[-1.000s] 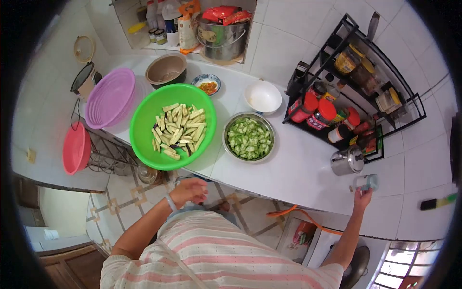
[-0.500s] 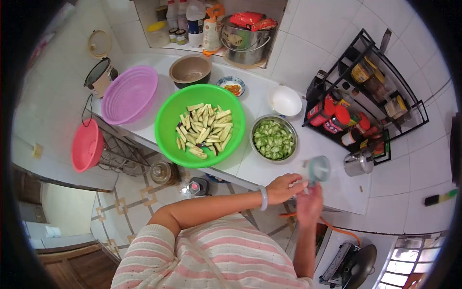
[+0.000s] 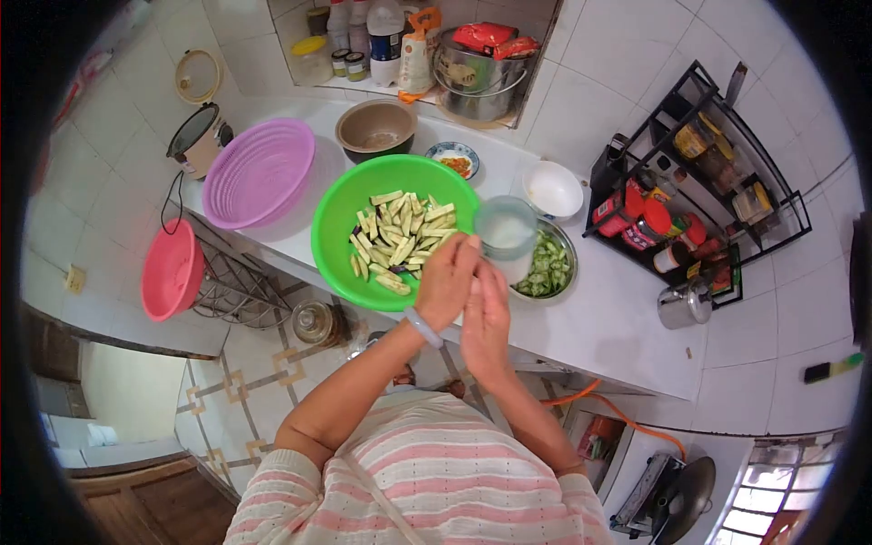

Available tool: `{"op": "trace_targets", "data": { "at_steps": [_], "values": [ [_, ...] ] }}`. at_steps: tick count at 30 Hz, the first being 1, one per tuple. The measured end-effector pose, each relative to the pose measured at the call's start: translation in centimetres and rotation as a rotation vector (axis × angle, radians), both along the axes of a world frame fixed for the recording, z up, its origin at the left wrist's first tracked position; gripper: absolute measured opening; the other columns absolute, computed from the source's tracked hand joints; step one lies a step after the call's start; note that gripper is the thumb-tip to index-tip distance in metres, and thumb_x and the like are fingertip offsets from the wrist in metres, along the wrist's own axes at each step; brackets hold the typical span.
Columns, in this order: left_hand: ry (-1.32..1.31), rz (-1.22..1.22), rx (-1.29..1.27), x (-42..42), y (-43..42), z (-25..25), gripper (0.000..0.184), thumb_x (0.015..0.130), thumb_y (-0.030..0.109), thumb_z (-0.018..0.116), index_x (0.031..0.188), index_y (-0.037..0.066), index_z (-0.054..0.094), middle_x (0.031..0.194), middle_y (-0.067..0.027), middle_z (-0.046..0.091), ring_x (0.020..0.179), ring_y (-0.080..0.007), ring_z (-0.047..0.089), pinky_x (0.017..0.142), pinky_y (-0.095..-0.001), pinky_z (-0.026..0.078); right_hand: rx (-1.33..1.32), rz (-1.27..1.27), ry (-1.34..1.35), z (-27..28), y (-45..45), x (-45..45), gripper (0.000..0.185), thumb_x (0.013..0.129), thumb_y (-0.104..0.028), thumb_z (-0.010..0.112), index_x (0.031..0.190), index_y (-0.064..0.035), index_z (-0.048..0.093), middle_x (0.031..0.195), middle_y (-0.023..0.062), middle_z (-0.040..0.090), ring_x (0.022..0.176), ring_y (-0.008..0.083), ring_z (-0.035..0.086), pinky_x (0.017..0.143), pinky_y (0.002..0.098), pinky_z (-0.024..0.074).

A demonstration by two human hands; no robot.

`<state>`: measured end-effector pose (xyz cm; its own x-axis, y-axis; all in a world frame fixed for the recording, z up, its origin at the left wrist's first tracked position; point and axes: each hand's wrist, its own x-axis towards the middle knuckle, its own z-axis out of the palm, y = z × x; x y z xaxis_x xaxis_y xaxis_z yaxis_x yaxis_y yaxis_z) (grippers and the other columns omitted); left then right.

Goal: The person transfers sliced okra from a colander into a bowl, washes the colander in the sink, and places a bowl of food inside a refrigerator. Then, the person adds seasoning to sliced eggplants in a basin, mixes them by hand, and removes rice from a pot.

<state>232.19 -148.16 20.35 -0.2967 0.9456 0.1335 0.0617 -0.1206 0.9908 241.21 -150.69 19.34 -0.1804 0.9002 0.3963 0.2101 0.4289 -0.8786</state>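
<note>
A translucent teal container [image 3: 506, 227] with something white inside is held out from my right hand [image 3: 488, 322], between the green basin and the steel bowl. My left hand [image 3: 447, 283], a pale bangle at its wrist, is pressed against the right one; its fingers are closed, and what they grip is hidden. Below the hands' far side, the bright green basin [image 3: 331, 272] holds eggplant strips [image 3: 400, 232], with purple skin on some. Sliced green vegetable pieces [image 3: 548, 266] fill the steel bowl [image 3: 570, 283], partly covered by the container.
Along the counter [image 3: 627, 341] stand a purple basin [image 3: 259, 173], a brown pot [image 3: 377, 132], a small plate [image 3: 445, 150] of chopped bits, a white bowl [image 3: 552, 191] and a black spice rack [image 3: 627, 163]. A steel canister [image 3: 684, 306] is at right, a gas stove [image 3: 640, 495] lower right.
Both hands have moved left with the teal container, from the right of the steel bowl to the gap beside the green basin. The view has shifted slightly.
</note>
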Motion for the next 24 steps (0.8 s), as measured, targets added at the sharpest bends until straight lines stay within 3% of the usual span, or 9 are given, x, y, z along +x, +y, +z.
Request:
{"op": "trace_targets", "data": {
  "at_steps": [5,9,12,13,16,17,20,22,24],
  "values": [
    [-0.428,0.117,0.133,-3.3,0.2,-0.5,0.032,0.095,0.029,0.043,0.076,0.005,0.051,0.067,0.0030,0.044,0.061,-0.0059,0.036,0.054,-0.0227,0.034,0.185,0.154,-0.091,3.2,-0.3,-1.6,0.027,0.088,-0.005,0.048,0.113,0.0055,0.052,0.112,0.0208,0.051,0.095,0.0305,0.056,0.081,0.0336,0.0456],
    [-0.311,0.210,0.055,-6.6,-0.5,0.2,0.034,0.096,0.032,0.040,0.077,0.007,0.052,0.071,0.0036,0.049,0.065,-0.0038,0.043,0.057,-0.0206,0.039,0.132,0.092,-0.035,3.1,-0.1,-0.9,0.021,0.083,0.000,0.055,0.103,0.0048,0.058,0.093,0.0164,0.059,0.076,0.0246,0.060,0.065,0.0292,0.0484],
    [-0.304,0.346,0.127,-8.8,-0.6,-0.7,0.034,0.096,0.031,0.037,0.076,0.007,0.050,0.062,0.0004,0.045,0.055,-0.0064,0.037,0.049,-0.0227,0.028,0.117,0.025,-0.077,3.9,2.5,-0.5,0.018,0.082,-0.003,0.058,0.099,0.0027,0.061,0.081,0.0140,0.060,0.067,0.0233,0.059,0.059,0.0297,0.0468],
    [-0.200,0.304,0.144,-9.6,-1.3,-0.4,0.032,0.095,0.027,0.036,0.078,0.005,0.051,0.065,-0.0001,0.047,0.057,-0.0074,0.040,0.052,-0.0221,0.033,0.110,0.018,-0.104,4.3,3.4,-0.9,0.017,0.082,-0.005,0.059,0.097,0.0018,0.062,0.078,0.0136,0.060,0.065,0.0234,0.058,0.058,0.0304,0.0461],
    [-0.108,0.297,0.095,-11.0,-2.2,-1.6,0.031,0.095,0.026,0.037,0.081,0.004,0.052,0.073,-0.0012,0.050,0.062,-0.0086,0.044,0.056,-0.0214,0.039,0.031,0.347,-0.279,4.4,5.1,-2.7,0.015,0.081,-0.011,0.061,0.092,-0.0005,0.065,0.075,0.0144,0.060,0.060,0.0245,0.055,0.056,0.0335,0.0448],
    [-0.057,0.252,0.077,-11.7,-2.6,-2.1,0.028,0.095,0.025,0.038,0.084,0.004,0.053,0.076,-0.0015,0.051,0.065,-0.0089,0.046,0.057,-0.0216,0.040,0.025,0.381,-0.317,4.6,4.9,-3.2,0.016,0.079,-0.016,0.062,0.084,-0.0009,0.066,0.072,0.0167,0.060,0.062,0.0282,0.058,0.058,0.0378,0.0455],
    [0.093,0.185,0.052,-13.5,-3.6,-3.8,0.022,0.095,0.020,0.041,0.091,0.003,0.053,0.085,-0.0020,0.053,0.073,-0.0095,0.049,0.061,-0.0224,0.043,-0.020,0.453,-0.707,6.2,4.5,-4.2,0.017,0.079,-0.016,0.064,0.080,0.0000,0.067,0.065,0.0161,0.060,0.056,0.0248,0.057,0.054,0.0339,0.0447],
    [0.189,0.229,0.076,-13.8,-3.7,-4.4,0.017,0.094,0.017,0.042,0.095,0.003,0.053,0.089,-0.0021,0.053,0.077,-0.0095,0.050,0.063,-0.0230,0.044,-0.067,0.474,-0.718,6.3,4.6,-4.7,0.019,0.075,-0.019,0.066,0.074,-0.0002,0.067,0.066,0.0182,0.061,0.063,0.0315,0.060,0.060,0.0393,0.0465],
    [0.189,0.289,0.270,-13.8,-3.3,-3.9,0.015,0.087,0.012,0.046,0.086,-0.001,0.054,0.071,-0.0054,0.052,0.064,-0.0116,0.046,0.056,-0.0267,0.040,-0.115,0.488,-0.706,6.1,4.8,-5.3,0.020,0.073,-0.019,0.068,0.069,-0.0002,0.066,0.066,0.0197,0.061,0.066,0.0350,0.061,0.063,0.0421,0.0477]
  ]
}}
